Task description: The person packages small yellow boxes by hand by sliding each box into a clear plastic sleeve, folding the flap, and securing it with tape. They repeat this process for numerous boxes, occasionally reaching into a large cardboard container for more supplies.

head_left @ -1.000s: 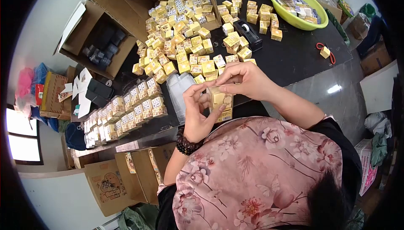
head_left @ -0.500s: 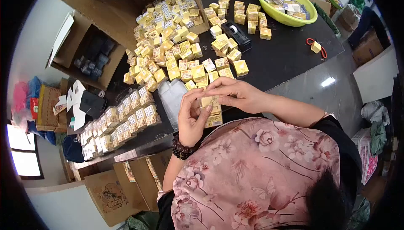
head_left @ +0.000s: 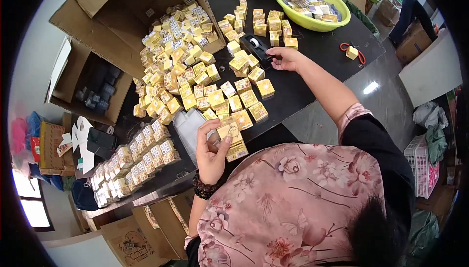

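Observation:
In my left hand is a small yellow box with a line drawing on its face, held between thumb and fingers near my body. A second yellow box sits against its lower end, bearing a barcode. My right hand reaches away to the black tape dispenser, its fingers pinched together at the near end where tape is cut. Whatever lies between those fingertips is too small to make out. Many loose yellow boxes lie just beyond my left hand, beside a clear plastic sheet or tray.
A tipped cardboard box spills yellow boxes onto the black table. Rows of wrapped boxes stand at left. At the back right are a yellow-green basin of cards and red-handled scissors under a small box.
My right hand has left the boxes at my left hand and moved out to the tape dispenser. My left hand keeps its hold. The view has shifted slightly.

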### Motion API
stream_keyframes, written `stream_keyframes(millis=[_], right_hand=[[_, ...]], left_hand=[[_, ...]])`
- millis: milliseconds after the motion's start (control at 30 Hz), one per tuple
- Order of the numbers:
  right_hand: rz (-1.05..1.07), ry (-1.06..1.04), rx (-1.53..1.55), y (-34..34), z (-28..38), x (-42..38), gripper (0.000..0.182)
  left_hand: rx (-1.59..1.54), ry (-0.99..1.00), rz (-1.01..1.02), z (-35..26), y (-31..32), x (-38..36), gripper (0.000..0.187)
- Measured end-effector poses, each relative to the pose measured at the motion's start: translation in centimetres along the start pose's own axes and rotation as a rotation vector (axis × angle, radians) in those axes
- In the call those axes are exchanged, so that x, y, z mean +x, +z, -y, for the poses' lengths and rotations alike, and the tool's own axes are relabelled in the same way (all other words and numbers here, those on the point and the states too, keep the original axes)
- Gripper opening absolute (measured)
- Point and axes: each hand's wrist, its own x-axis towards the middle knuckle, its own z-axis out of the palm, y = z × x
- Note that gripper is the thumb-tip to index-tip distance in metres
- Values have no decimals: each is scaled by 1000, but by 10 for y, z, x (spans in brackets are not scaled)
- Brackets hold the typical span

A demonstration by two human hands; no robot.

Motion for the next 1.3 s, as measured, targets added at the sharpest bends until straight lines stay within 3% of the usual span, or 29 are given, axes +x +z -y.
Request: stream_keyframes(millis=[67, 100, 167, 333, 433, 533, 633, 833, 1000, 1100, 1167, 1200, 1233, 1267, 1300], right_hand=[[17, -71, 251, 5, -10, -20, 3], [18, -69, 249, 4, -17, -23, 3], [28, -371, -18, -2, -36, -24, 3], [-28, -419, 8, -13, -71, 3, 5], [35, -334, 87, 12, -63, -49, 5], [435, -270, 35, 66, -60, -126, 6], [553, -193, -11, 112, -63, -187, 9], [473, -60, -161, 137, -68, -207, 12], [420, 22, -210, 141, -74, -209, 16], [398, -55, -259, 139, -82, -206, 20], [433, -412, -563, 134, -88, -198, 30], [365, -811, -765, 133, -93, -197, 40], [336, -975, -876, 132, -98, -195, 39], [305, -1139, -989, 130, -100, -193, 39], [421, -991, -933, 127, -95, -192, 32]], left_hand=[[-22, -9, 3, 0, 1, 0, 37], [-44, -19, 8, 0, 2, 0, 37], [-29, -9, 6, 1, 2, 2, 38], [41, 97, -29, -7, 7, 8, 40], [159, 180, -145, -13, 7, 11, 43], [600, 362, -185, -13, 4, 14, 40], [741, 491, -144, -18, 13, 17, 37], [886, 696, -98, -13, 9, 16, 38], [869, 683, -81, -12, 9, 11, 37], [790, 598, -89, -10, 11, 7, 39], [733, 540, -90, -4, 16, 5, 42], [454, 379, -108, 3, 20, 3, 43], [178, 212, -121, 7, 23, 2, 43], [177, 206, -74, 8, 22, 3, 47], [171, 210, -68, 6, 23, 4, 47]])
